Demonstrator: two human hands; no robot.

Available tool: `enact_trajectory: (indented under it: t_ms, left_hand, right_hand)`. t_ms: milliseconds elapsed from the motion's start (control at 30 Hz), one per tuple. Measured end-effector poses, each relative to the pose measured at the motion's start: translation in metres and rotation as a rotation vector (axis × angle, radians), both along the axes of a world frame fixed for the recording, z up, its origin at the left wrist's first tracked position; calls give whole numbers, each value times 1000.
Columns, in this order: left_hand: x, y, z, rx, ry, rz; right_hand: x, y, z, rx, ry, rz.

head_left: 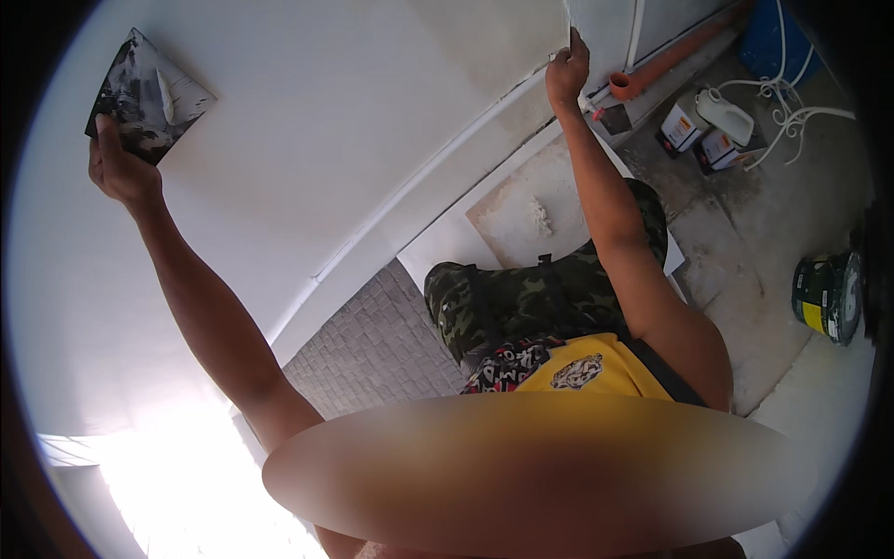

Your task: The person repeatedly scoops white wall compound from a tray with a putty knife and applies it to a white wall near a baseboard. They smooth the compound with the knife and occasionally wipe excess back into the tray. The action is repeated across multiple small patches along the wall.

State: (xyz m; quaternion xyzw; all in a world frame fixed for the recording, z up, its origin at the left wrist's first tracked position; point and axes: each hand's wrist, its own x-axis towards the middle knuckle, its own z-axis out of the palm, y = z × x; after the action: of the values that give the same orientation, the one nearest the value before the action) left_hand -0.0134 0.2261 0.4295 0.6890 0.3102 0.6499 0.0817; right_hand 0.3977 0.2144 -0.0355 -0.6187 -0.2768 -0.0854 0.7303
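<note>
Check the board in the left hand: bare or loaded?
Loaded: a white ridge sits on the smeared board in the left hand.

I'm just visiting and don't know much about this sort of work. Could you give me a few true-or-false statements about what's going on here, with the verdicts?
1. The left hand holds a square board smeared with dark and pale material. True.
2. The right hand rests on the person's knee. False: it is raised in front, with a thin tool in its grip.
3. The wall is painted bright red. False: it is whitish.
4. An orange pipe shows an open end. True.
5. The bucket with a yellow patch is at the picture's left edge. False: it is on the right side.
6. The person's shirt is partly yellow. True.
</note>
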Motion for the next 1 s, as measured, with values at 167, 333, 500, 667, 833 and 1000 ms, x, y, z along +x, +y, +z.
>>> enact_trajectory:
  t_ms: [167, 333, 500, 667, 833, 1000]
  left_hand:
    - [-8, 9, -3, 54, 47, -21]
    - [-7, 10, -2, 46, 13, -1]
    - [-3, 5, -4, 59, 26, -15]
    - [-23, 26, -2, 5, 11, -21]
    - [5, -5, -37, -296, -133, -98]
    - [80, -126, -226, -1059, -479, -641]
  right_hand:
    - [-5, 31, -16, -159, -60, 7]
    - [-117, 4, -32, -143, -93, 184]
    - [-119, -54, -33, 94, 684, 520]
    - [-91, -131, -10, 224, 916, 526]
    - [-113, -219, 68, 288, 547, 625]
    - [-130, -267, 145, 324, -379, 981]
